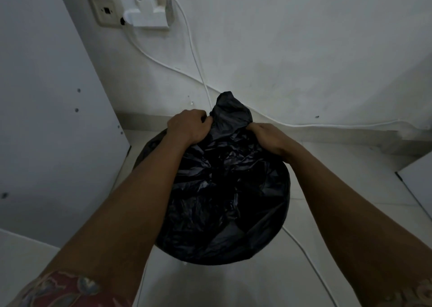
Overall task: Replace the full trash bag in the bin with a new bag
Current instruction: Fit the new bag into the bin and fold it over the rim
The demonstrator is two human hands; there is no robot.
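The black trash bag (224, 190) sits in the middle of the scene on the pale floor (327, 190), filling a round dark bin (149, 146) of which only the rim's far-left edge shows; its long axis runs near to far, and its gathered neck (230, 107) points away toward the far wall; the left hand (189, 127) has its fingers curled round the neck's left side; the right hand (266, 136) grips the crumpled plastic at the neck's right; a white cable (194, 49) hangs from an adapter (152, 14) beside a wall socket (106, 10), far left
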